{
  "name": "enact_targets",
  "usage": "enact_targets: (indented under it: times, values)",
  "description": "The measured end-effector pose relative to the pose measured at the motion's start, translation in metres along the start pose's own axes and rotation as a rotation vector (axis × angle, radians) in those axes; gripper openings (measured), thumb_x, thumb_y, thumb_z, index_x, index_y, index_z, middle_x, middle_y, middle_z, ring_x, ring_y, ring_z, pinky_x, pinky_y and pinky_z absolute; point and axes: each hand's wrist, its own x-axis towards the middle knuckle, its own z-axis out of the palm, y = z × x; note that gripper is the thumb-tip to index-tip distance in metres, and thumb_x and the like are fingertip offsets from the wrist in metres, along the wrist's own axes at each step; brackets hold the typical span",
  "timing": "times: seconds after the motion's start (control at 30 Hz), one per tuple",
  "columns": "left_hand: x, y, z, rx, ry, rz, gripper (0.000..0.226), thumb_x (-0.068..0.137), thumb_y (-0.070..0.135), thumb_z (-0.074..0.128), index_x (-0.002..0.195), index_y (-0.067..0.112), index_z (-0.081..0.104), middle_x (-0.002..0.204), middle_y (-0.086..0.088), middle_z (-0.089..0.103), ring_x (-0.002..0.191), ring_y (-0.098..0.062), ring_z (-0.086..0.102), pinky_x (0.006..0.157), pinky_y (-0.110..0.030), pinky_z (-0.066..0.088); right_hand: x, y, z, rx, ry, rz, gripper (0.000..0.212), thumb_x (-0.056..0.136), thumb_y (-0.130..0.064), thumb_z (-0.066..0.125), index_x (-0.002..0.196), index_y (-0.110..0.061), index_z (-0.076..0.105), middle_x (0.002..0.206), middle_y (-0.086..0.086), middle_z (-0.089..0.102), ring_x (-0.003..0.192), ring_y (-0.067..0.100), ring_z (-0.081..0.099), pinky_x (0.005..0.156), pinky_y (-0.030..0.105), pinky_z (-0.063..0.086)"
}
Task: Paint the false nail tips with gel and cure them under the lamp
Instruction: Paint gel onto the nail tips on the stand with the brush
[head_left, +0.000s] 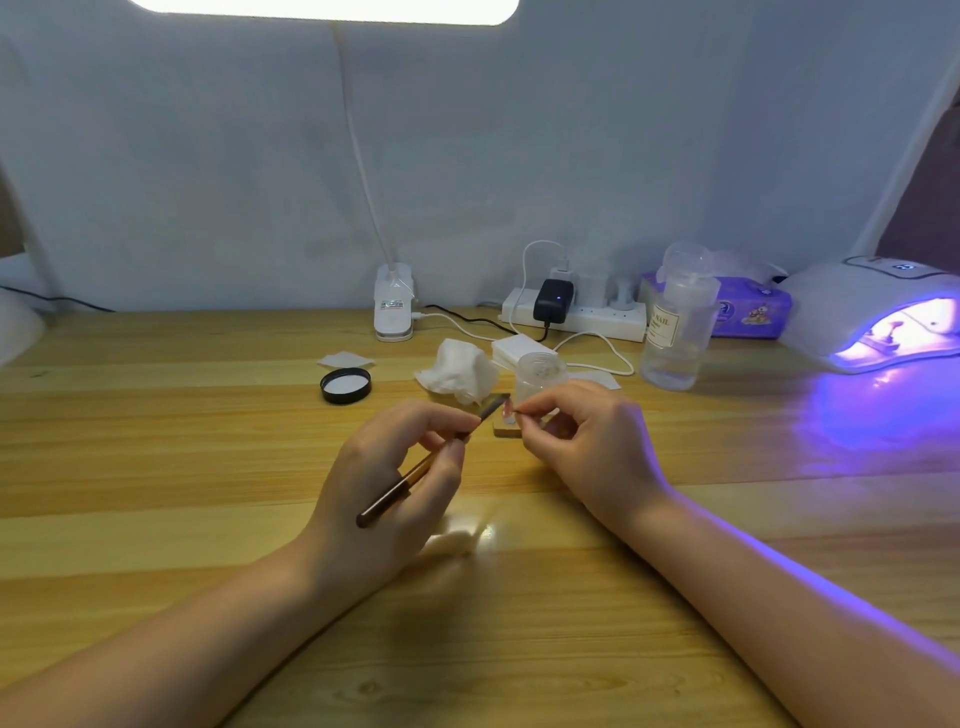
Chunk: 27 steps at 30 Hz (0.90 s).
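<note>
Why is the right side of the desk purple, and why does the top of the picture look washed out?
In the head view, the lit curing lamp spills violet light over the desk and along the right arm; a bright desk light overexposes the top edge; the wide lens bows the desk's edge.

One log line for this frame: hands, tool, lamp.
left hand: grips brush | right hand: pinches nail tip | brush at tip | lamp: lit

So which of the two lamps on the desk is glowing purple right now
The nail lamp at the far right edge of the desk: its opening shines purple onto the wood. The clip-on desk lamp, standing at the back near the middle, gives white light from overhead.
</note>
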Motion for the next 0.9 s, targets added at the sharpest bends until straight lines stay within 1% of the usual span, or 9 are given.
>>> enact_targets:
  times: [0.07, 0.2, 0.3, 0.4, 0.47, 0.53, 0.67, 0.73, 0.9]
  values:
    - [0.0004, -0.0001, -0.0004, 0.004, -0.026, 0.004, 0.026, 0.086, 0.034, 0.05, 0.1, 0.022, 0.068, 0.088, 0.005, 0.068, 0.088, -0.011, 0.061, 0.079, -0.025, 0.047, 0.0, -0.0003, -0.0002, 0.001, -0.005, -0.002, 0.013, 0.079, -0.007, 0.073, 0.086, -0.018, 0.075, 0.076, -0.002, 0.067, 0.066, 0.01, 0.058, 0.063, 0.035, 0.052]
    - [-0.0007, -0.0009, -0.0032, -0.034, -0.024, -0.022, 0.028, 0.081, 0.034, 0.049, 0.089, 0.018, 0.071, 0.082, 0.003, 0.069, 0.085, -0.017, 0.064, 0.077, -0.036, 0.05, 0.0003, -0.0014, -0.0005, 0.007, -0.006, 0.005, 0.014, 0.079, -0.006, 0.073, 0.086, -0.018, 0.076, 0.075, -0.002, 0.067, 0.065, 0.012, 0.058, 0.063, 0.036, 0.051]
    - [-0.0014, -0.0012, -0.0028, -0.043, 0.021, -0.035, 0.027, 0.081, 0.035, 0.049, 0.088, 0.021, 0.07, 0.081, 0.008, 0.069, 0.085, -0.014, 0.064, 0.076, -0.026, 0.048, 0.0001, -0.0014, -0.0004, 0.026, 0.009, 0.015, 0.015, 0.079, -0.006, 0.073, 0.086, -0.019, 0.076, 0.076, -0.004, 0.067, 0.065, 0.01, 0.058, 0.064, 0.033, 0.052]
    - [-0.0002, -0.0023, -0.0011, -0.058, 0.048, -0.028, 0.028, 0.086, 0.035, 0.05, 0.098, 0.02, 0.07, 0.087, 0.008, 0.071, 0.088, -0.013, 0.065, 0.076, -0.014, 0.045, -0.0004, -0.0007, -0.0004, 0.035, -0.005, 0.017, 0.015, 0.08, -0.008, 0.073, 0.088, -0.022, 0.075, 0.078, -0.006, 0.067, 0.065, 0.008, 0.058, 0.064, 0.031, 0.052]
    - [0.0002, -0.0041, -0.0001, -0.063, 0.039, -0.04, 0.03, 0.088, 0.037, 0.051, 0.103, 0.02, 0.07, 0.091, 0.007, 0.072, 0.091, -0.014, 0.066, 0.077, -0.014, 0.046, -0.0006, -0.0004, 0.0001, 0.035, -0.004, 0.011, 0.015, 0.08, -0.009, 0.073, 0.088, -0.022, 0.075, 0.077, -0.007, 0.068, 0.064, 0.008, 0.058, 0.063, 0.029, 0.051]
    - [-0.0003, -0.0052, 0.0002, -0.071, 0.031, -0.054, 0.03, 0.086, 0.039, 0.052, 0.102, 0.021, 0.071, 0.092, 0.007, 0.073, 0.093, -0.016, 0.066, 0.08, -0.019, 0.047, -0.0003, 0.0002, 0.0006, 0.048, 0.009, 0.02, 0.013, 0.08, -0.009, 0.074, 0.087, -0.02, 0.075, 0.076, -0.008, 0.068, 0.062, 0.008, 0.058, 0.062, 0.028, 0.051]
    - [-0.0012, -0.0041, -0.002, -0.108, 0.029, -0.058, 0.027, 0.082, 0.036, 0.052, 0.091, 0.022, 0.073, 0.085, 0.008, 0.072, 0.09, -0.018, 0.066, 0.08, -0.032, 0.048, 0.0003, 0.0001, 0.001, 0.091, -0.018, 0.059, 0.014, 0.08, -0.011, 0.074, 0.088, -0.022, 0.076, 0.071, -0.017, 0.066, 0.059, 0.007, 0.057, 0.059, 0.023, 0.05]
    - [-0.0011, -0.0033, -0.0031, -0.131, 0.04, -0.05, 0.027, 0.081, 0.034, 0.051, 0.087, 0.019, 0.073, 0.082, 0.005, 0.073, 0.087, -0.018, 0.067, 0.079, -0.035, 0.05, 0.0004, -0.0002, 0.0008, 0.105, -0.029, 0.069, 0.012, 0.081, -0.013, 0.074, 0.088, -0.022, 0.076, 0.07, -0.016, 0.067, 0.059, 0.009, 0.058, 0.059, 0.024, 0.049]
    - [0.0006, -0.0052, -0.0029, -0.221, 0.087, -0.084, 0.026, 0.083, 0.029, 0.053, 0.09, 0.014, 0.073, 0.084, -0.002, 0.074, 0.085, -0.011, 0.069, 0.076, -0.02, 0.05, 0.0007, -0.0005, -0.0006, 0.161, -0.046, 0.135, 0.01, 0.082, -0.012, 0.073, 0.09, -0.018, 0.077, 0.068, -0.012, 0.066, 0.057, 0.004, 0.054, 0.058, 0.018, 0.045]
